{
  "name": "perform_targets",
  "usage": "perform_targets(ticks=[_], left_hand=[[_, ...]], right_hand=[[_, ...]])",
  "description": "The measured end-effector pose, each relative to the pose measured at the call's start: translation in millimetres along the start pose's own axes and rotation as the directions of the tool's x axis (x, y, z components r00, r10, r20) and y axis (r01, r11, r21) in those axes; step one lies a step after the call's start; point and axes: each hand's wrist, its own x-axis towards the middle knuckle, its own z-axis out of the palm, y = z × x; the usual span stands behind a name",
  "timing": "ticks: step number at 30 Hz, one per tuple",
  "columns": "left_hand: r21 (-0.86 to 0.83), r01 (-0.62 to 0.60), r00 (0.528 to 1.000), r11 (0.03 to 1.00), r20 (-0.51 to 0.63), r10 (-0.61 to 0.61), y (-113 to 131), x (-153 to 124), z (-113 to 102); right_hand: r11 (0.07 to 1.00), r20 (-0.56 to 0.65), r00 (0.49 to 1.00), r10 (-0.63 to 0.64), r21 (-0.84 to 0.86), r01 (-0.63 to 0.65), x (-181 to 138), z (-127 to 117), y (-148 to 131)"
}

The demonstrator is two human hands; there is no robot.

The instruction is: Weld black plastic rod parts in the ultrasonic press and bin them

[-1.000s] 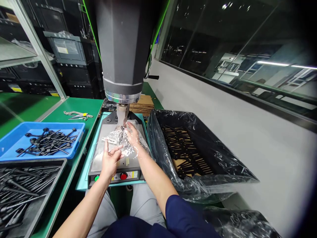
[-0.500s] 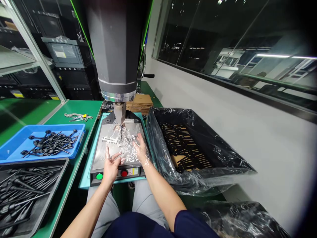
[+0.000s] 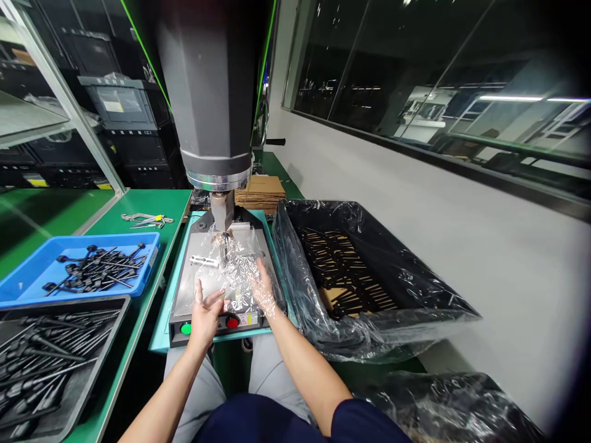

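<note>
While the press head (image 3: 217, 184) hangs at center frame, left hand (image 3: 205, 311) and right hand (image 3: 264, 289) press open fingers on the clear plastic bag (image 3: 231, 267), pinning it flat on the metal plate (image 3: 194, 280).

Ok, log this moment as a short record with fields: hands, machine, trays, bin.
left hand: left hand rests on the near edge of the metal plate, fingers touching the clear plastic bag
right hand: right hand lies flat on the bag, pressing it to the plate
machine: press head above, its tip over the bag's far end
buttons: green button, red button on the front
left side: blue tray and grey tray, both holding black rods
right side: black lined bin with black parts
</note>
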Motion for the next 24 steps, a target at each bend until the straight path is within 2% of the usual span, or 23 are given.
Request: perform_targets(ticks=[3, 6, 9, 12, 15, 19, 22, 24], left_hand=[[-0.023, 0.008, 1.000, 1.000, -0.001, -0.008, -2.1, 0.9, -1.3], [-0.041, 0.036, 0.999, 0.999, -0.012, -0.036, -1.0, 1.0, -2.0], [-0.071, 0.099, 0.995, 0.993, -0.018, -0.100, 2.0, -1.5, -1.8], [-0.078, 0.169, 0.986, 0.983, -0.003, -0.169, 2.1, -7.8, -4.4], [-0.054, 0.222, 0.975, 0.974, -0.014, -0.223, -2.1, -17.0, -13.2], [0.022, 0.246, 0.968, 0.969, -0.052, -0.245, -12.3, -28.7, -34.1], [0.152, 0.264, 0.964, 0.952, -0.079, -0.255, -25.5, -35.9, -56.7], [0.256, 0.254, 0.965, 0.933, -0.134, -0.226, -36.0, -40.8, -74.7]], right_hand=[[0.979, 0.065, 0.995, -0.081, -0.180, 0.092, -7.1, -4.1, 2.3], [0.883, 0.187, 0.972, -0.144, -0.420, 0.212, -24.8, -11.6, -1.6], [0.757, 0.251, 0.962, -0.109, -0.606, 0.244, -57.9, -23.2, -11.4], [0.700, 0.345, 0.934, -0.092, -0.645, 0.307, -103.9, -40.3, -24.5], [0.732, 0.403, 0.911, -0.087, -0.594, 0.333, -151.9, -61.5, -32.1], [0.831, 0.349, 0.936, -0.040, -0.508, 0.225, -198.8, -85.3, -24.6], [0.880, 0.285, 0.957, 0.046, -0.466, 0.097, -210.7, -95.1, -15.1], [0.896, 0.228, 0.968, 0.105, -0.444, 0.008, -205.0, -98.5, -11.9]])
